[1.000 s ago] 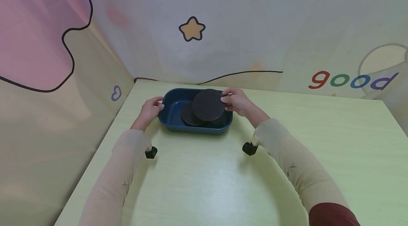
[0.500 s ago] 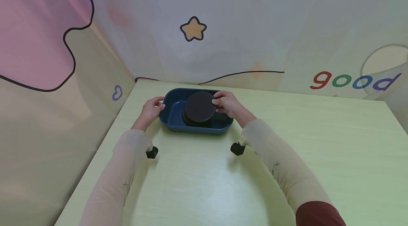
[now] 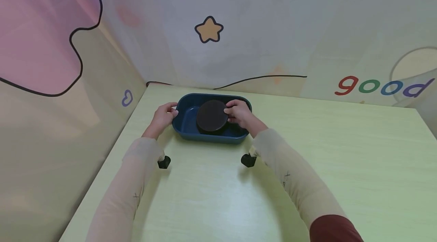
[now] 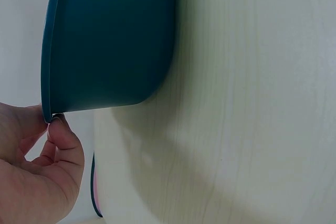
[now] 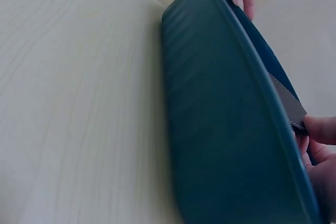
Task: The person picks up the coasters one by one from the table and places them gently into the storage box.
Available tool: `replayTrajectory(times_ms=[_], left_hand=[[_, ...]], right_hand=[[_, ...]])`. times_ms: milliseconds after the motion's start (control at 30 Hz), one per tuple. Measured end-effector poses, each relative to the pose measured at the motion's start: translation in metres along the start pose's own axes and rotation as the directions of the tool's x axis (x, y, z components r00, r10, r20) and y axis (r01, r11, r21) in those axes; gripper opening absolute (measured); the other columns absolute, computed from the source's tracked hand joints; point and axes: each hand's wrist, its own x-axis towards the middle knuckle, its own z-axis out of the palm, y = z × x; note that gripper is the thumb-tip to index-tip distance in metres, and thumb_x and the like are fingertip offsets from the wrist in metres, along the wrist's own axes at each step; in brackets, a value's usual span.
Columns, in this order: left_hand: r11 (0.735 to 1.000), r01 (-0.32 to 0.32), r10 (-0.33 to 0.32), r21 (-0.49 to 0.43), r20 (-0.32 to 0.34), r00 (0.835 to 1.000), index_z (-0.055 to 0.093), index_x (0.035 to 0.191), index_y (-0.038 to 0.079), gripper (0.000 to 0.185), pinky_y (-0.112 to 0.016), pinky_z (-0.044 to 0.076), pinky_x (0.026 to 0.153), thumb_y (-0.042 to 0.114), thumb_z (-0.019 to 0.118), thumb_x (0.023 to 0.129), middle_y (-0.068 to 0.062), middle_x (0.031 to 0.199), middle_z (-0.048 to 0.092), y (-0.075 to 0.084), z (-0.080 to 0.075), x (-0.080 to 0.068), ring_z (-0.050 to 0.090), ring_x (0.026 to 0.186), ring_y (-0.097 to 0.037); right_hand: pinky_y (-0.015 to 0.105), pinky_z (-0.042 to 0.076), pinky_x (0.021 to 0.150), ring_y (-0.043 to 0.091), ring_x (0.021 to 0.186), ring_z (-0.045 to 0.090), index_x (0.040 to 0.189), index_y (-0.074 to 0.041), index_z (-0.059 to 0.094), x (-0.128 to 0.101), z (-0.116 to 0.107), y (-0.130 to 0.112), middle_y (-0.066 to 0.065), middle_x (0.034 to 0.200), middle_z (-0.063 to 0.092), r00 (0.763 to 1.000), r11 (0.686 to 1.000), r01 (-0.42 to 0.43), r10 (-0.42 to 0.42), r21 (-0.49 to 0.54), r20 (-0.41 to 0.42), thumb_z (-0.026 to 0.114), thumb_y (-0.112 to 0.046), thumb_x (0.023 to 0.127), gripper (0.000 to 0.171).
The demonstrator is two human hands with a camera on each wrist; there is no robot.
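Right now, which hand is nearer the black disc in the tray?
Right. The right hand holds the disc by its right edge, over the tray. The left hand is off to the left, pinching the tray's left rim, clear of the disc.

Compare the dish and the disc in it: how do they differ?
Shape: the dish is a rounded rectangle with raised walls; the disc is round and flat.
Colour: the dish is dark blue; the disc is near black.
Size: the dish is wider; the disc fits inside its rim.
Hold: the left hand pinches the dish's rim; the right hand holds the disc's edge.
Shared: both are dark and plain.
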Motion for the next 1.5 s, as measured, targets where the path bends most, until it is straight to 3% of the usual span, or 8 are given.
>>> replayTrajectory(times_ms=[400, 700, 1033, 1167, 1300, 1500], left_hand=[[1.0, 0.0, 0.0, -0.001, -0.004, 1.0, 0.039, 0.132, 0.007, 0.04, -0.028, 0.048, 0.076, 0.01, 0.042, 0.093, -0.012, 0.103, 0.045, 0.002, 0.003, 0.003, 0.047, 0.085, -0.021], [1.0, -0.004, 0.004, 0.003, 0.001, 1.0, 0.039, 0.132, 0.007, 0.04, -0.023, 0.047, 0.069, 0.01, 0.042, 0.093, -0.013, 0.103, 0.045, 0.004, 0.003, 0.002, 0.048, 0.084, -0.02], [1.0, -0.01, 0.01, 0.007, -0.004, 1.0, 0.039, 0.132, 0.006, 0.039, -0.02, 0.045, 0.066, 0.01, 0.042, 0.093, -0.013, 0.103, 0.045, 0.004, 0.004, 0.0, 0.047, 0.082, -0.019], [1.0, -0.015, 0.015, 0.003, -0.007, 1.0, 0.039, 0.132, 0.006, 0.039, -0.019, 0.045, 0.064, 0.01, 0.042, 0.093, -0.013, 0.103, 0.045, 0.004, 0.005, -0.001, 0.047, 0.081, -0.018], [1.0, -0.02, 0.02, 0.007, -0.01, 1.0, 0.039, 0.132, 0.006, 0.039, -0.019, 0.045, 0.065, 0.01, 0.042, 0.093, -0.013, 0.103, 0.045, 0.002, 0.005, -0.001, 0.048, 0.081, -0.019], [1.0, -0.005, 0.005, 0.014, -0.01, 1.0, 0.039, 0.132, 0.006, 0.039, -0.022, 0.046, 0.068, 0.01, 0.042, 0.093, -0.013, 0.104, 0.045, 0.002, 0.002, -0.003, 0.047, 0.085, -0.021]], right_hand=[[0.021, 0.043, 0.048, 0.011, 0.055, 0.048, 0.102, -0.003, 0.049, 0.003, 0.004, 0.005, 0.003, 0.075, 0.05, 0.998, 1.0, -0.018, 0.018, 0.001, -0.066, 0.055, -0.002, 0.085, 0.018], [0.021, 0.042, 0.048, 0.011, 0.058, 0.049, 0.107, -0.002, 0.052, 0.005, 0.004, 0.009, 0.005, 0.082, 0.05, 0.991, 0.994, -0.008, -0.007, -0.111, -0.132, 0.055, 0.002, 0.081, 0.026], [0.023, 0.042, 0.049, 0.013, 0.052, 0.043, 0.108, -0.003, 0.051, 0.005, 0.003, 0.013, 0.011, 0.102, 0.049, 0.988, 0.97, 0.009, -0.046, -0.243, -0.148, 0.051, 0.008, 0.077, 0.032], [0.022, 0.043, 0.048, 0.015, 0.058, 0.045, 0.106, -0.002, 0.051, 0.003, 0.003, 0.013, 0.013, 0.105, 0.05, 0.983, 0.951, 0.027, -0.081, -0.307, -0.163, 0.05, 0.008, 0.076, 0.031], [0.021, 0.043, 0.048, 0.018, 0.065, 0.048, 0.104, -0.002, 0.052, 0.002, 0.003, 0.013, 0.014, 0.104, 0.051, 0.978, 0.922, 0.056, -0.127, -0.384, -0.163, 0.05, 0.007, 0.076, 0.03], [0.021, 0.042, 0.048, 0.014, 0.055, 0.044, 0.106, -0.003, 0.052, -0.003, 0.003, 0.006, 0.007, 0.087, 0.047, 0.98, 0.903, 0.093, -0.158, -0.419, -0.123, 0.048, 0.009, 0.076, 0.033]])
